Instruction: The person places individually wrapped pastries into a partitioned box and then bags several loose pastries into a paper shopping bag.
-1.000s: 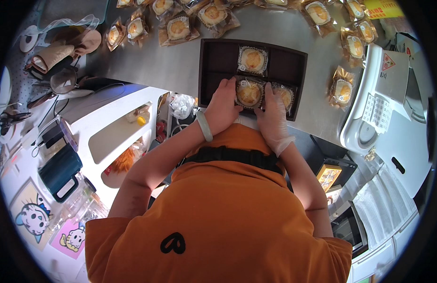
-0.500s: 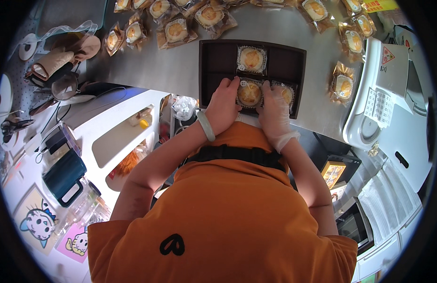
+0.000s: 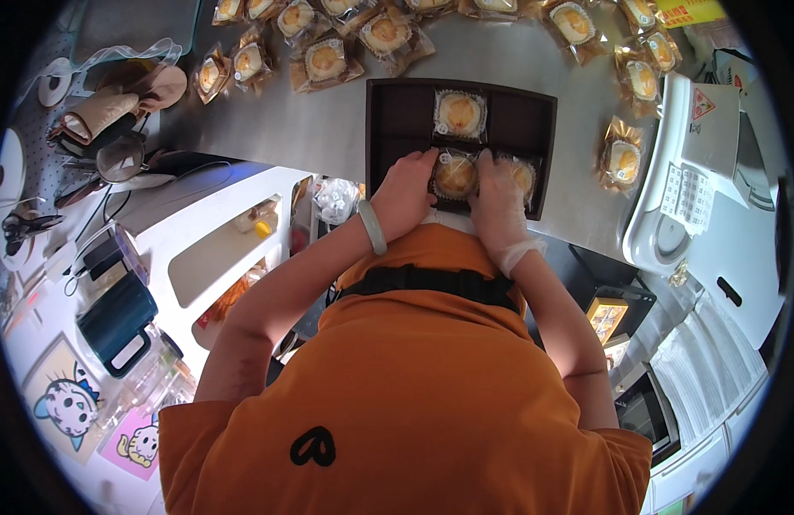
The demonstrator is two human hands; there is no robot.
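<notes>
A dark brown box [image 3: 547, 129] divided into compartments lies on the counter in front of me. In its near middle compartment sits a wrapped pastry [image 3: 455, 178] with a golden top. My bare left hand [image 3: 403, 196], a pale bangle at its wrist, has its fingers closed at the pastry's left side. On the other side my right hand [image 3: 498, 204], in a clear glove, grips it with thumb and fingers. A second wrapped pastry [image 3: 460, 115] fills the far middle compartment. The near right compartment holds another wrapped pastry [image 3: 525, 177], partly covered by my right hand.
Several wrapped pastries [image 3: 326, 60] lie along the far part of the metal counter [image 3: 328, 116]. One more wrapped pastry [image 3: 622, 161] is at the right, beside a white appliance [image 3: 658, 206]. A strainer [image 3: 120, 160] and brown mitts [image 3: 101, 116] are at the left.
The box and counter items appear slightly lower in the picture. Both hands stay at the near middle pastry, with only small finger shifts.
</notes>
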